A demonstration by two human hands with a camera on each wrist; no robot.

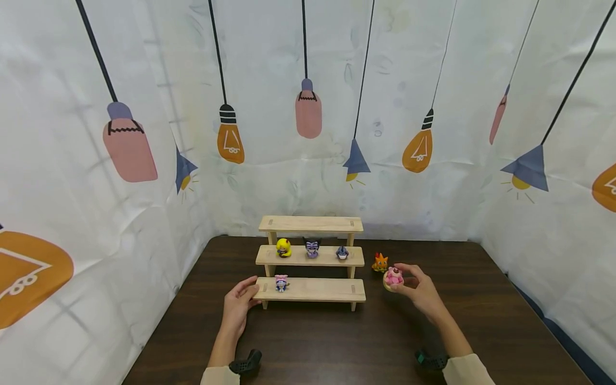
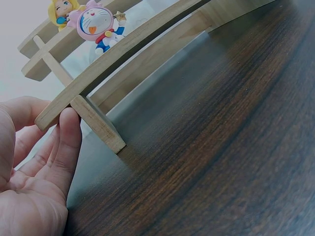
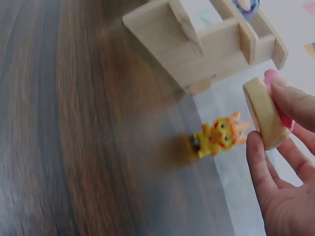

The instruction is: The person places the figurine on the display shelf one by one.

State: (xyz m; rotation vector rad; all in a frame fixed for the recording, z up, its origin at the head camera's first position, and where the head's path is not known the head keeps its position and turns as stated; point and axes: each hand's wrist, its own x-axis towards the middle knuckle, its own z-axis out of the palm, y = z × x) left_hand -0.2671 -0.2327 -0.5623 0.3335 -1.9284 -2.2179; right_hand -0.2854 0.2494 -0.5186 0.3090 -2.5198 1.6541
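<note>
A three-tier wooden display stand [image 1: 322,290] stands on the dark table. My left hand [image 1: 236,309] grips the left end of its lowest step, with fingers under the board in the left wrist view. My right hand [image 1: 423,293] pinches a pink figurine [image 1: 395,275] with a round cream base [image 3: 266,115], held up to the right of the stand. Just behind it on the table is a yellow figurine with an orange spiky top [image 1: 379,263]. On the lowest step, near my left hand, stands a blue-and-white cat figurine with a pink flower-like hood [image 2: 96,24].
The middle step carries a yellow-haired figurine [image 1: 284,248], a purple figurine with dark ears [image 1: 312,249] and a small dark blue figurine [image 1: 342,253]. The dark wood table [image 1: 337,347] reaches back to a white curtain [image 1: 269,187] printed with lamps.
</note>
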